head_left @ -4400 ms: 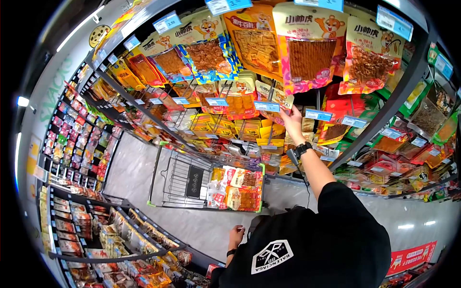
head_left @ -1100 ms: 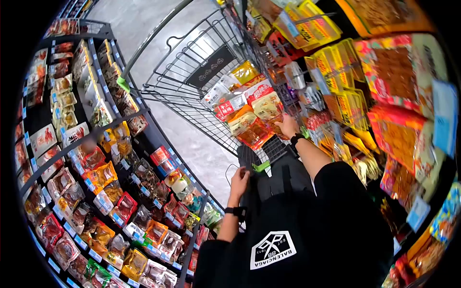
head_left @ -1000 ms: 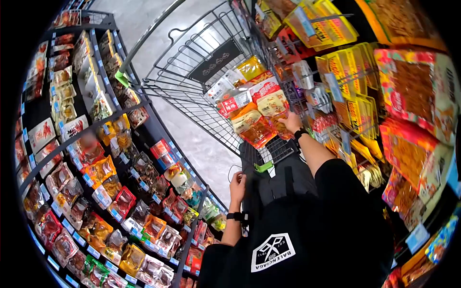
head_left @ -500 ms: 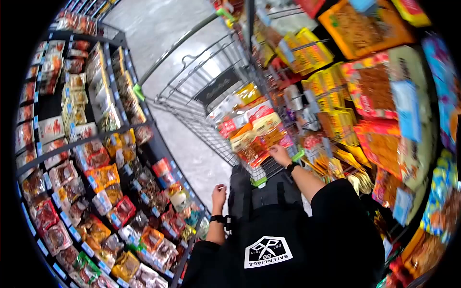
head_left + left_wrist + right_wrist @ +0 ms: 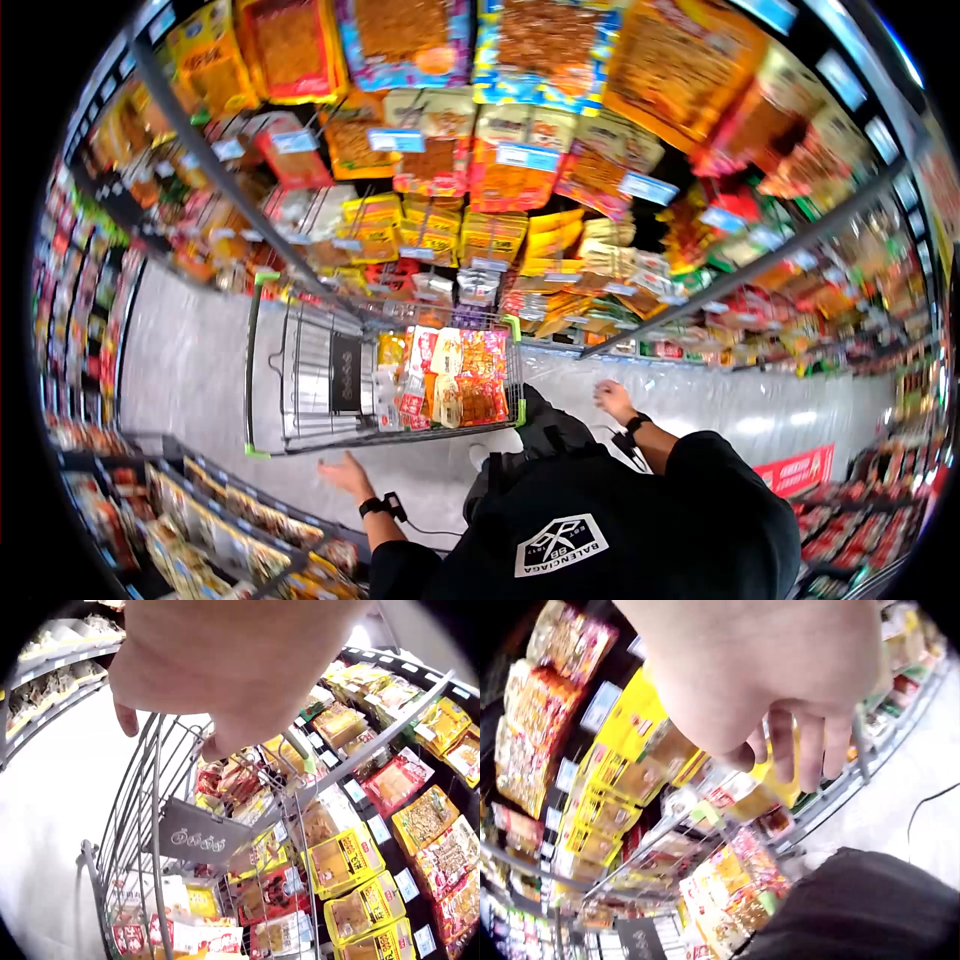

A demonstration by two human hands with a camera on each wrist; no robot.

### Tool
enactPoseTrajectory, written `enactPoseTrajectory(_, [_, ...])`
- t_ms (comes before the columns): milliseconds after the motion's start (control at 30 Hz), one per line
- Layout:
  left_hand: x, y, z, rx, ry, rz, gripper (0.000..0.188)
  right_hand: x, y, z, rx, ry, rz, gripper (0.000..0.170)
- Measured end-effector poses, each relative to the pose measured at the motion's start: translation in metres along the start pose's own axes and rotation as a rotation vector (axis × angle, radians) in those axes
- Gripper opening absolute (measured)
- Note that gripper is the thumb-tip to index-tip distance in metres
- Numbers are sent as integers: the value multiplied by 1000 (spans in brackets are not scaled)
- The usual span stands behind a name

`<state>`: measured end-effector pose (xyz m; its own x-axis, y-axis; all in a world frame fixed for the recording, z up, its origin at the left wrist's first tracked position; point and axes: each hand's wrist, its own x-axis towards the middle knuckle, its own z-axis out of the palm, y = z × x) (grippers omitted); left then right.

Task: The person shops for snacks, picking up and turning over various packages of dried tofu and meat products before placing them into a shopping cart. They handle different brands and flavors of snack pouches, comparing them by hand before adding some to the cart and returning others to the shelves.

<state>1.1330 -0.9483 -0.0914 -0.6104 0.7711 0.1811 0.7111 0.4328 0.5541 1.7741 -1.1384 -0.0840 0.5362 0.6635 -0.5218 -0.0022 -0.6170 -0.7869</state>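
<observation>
In the head view my left hand hangs by the near side of the wire shopping cart, fingers extended and holding nothing. The left wrist view shows that hand above the cart's wire frame. My right hand is out past the cart's right end, over the floor, with loosely bent fingers and nothing in them. Inside the cart several bagged snack packets lie together at the right end, some red and orange. The right wrist view has my right hand overlapping yellow packets on the rack.
Hanging snack bags fill the rack along the far side, with blue price tags below them. Another stocked shelf stands at the lower left. Pale floor runs along the aisle, and a red sign stands at right.
My right hand, at a rack packet first and then at the packets in the cart, has come away from the cart. My left hand has moved out beside it. The view has turned toward the rack.
</observation>
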Motion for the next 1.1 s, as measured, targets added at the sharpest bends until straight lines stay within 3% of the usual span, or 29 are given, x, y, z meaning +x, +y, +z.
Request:
enactPoseTrajectory(67, [26, -7, -8, 17, 1, -159, 80, -53, 51, -37, 197, 104, 134, 19])
enactPoseTrajectory(133, [56, -31, -2, -228, -121, -322, 84, -113, 109, -69, 67, 215, 284, 21])
enactPoseTrajectory(200, [86, -60, 13, -519, -429, -529, 81, -181, 133, -87, 25, 303, 541, 21])
enactPoseTrajectory(267, [99, -39, -4, -612, -445, -517, 72, -239, 150, -101, 132, 275, 683, 25])
enactPoseTrajectory(333, [112, -31, -16, -822, -462, -648, 67, -276, 159, -99, 185, 349, 687, 29])
enactPoseTrajectory(400, [129, -46, -3, -879, -453, -644, 58, -300, 159, -94, 210, 371, 637, 33])
enactPoseTrajectory(500, [125, -37, 10, -661, -324, -687, 39, -320, 164, -90, 250, 376, 613, 35])
enactPoseTrajectory(533, [120, -42, 15, -695, -254, -555, 32, -325, 164, -87, 247, 348, 585, 36])
enactPoseTrajectory(633, [103, -57, 25, -797, -148, -435, 34, -338, 153, -85, 228, 343, 582, 34])
enactPoseTrajectory(733, [75, -66, 19, -909, -138, -454, 41, -336, 162, -87, 259, 335, 591, 31])
enactPoseTrajectory(833, [62, -89, 1, -964, -333, -645, 46, -330, 169, -87, 298, 333, 582, 28])
enactPoseTrajectory(867, [35, -57, -38, -945, -377, -698, 48, -328, 171, -89, 309, 339, 573, 27])
enactPoseTrajectory(933, [17, -77, -31, -941, -284, -635, 54, -322, 174, -92, 338, 320, 563, 28])
enactPoseTrajectory(967, [9, -78, -26, -884, -108, -678, 55, -319, 174, -93, 336, 319, 558, 27])
enactPoseTrajectory(1000, [7, -87, -25, -843, -123, -658, 58, -315, 175, -93, 333, 316, 552, 27])
enactPoseTrajectory(1067, [-15, -88, -28, -792, -78, -639, 47, -309, 176, -95, 349, 303, 537, 26])
enactPoseTrajectory(1100, [-30, -86, -33, -899, -11, -617, 39, -306, 177, -95, 362, 318, 530, 25])
